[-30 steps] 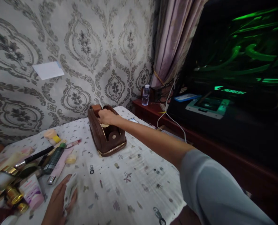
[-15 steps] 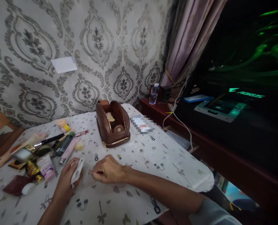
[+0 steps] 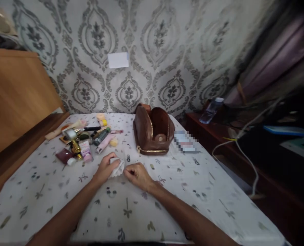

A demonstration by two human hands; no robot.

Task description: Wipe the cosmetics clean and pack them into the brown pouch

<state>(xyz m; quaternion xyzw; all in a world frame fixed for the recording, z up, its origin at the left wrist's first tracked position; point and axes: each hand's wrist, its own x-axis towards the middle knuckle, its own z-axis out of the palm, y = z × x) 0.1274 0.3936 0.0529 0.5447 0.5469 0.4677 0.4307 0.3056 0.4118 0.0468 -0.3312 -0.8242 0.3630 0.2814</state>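
My left hand is closed on a small white item, perhaps folded cloth or tissue. Just to its right, my right hand has its fingers curled together near the item's edge; whatever they pinch is too small to make out. Behind my hands stands a brown leather bag with its zipped top open. Left of the bag lie several cosmetics: a pink and white tube, a dark green bottle, a dark red bottle with a white cap and a black-handled brush.
A patterned white cloth covers the table. Right of the bag lies a blurred-out flat object. A clear bottle and white cable are at the right, a wooden panel at the left.
The view has turned left, so everything appears further right. Both hands remain close together, and the white item now shows more of its face between them.
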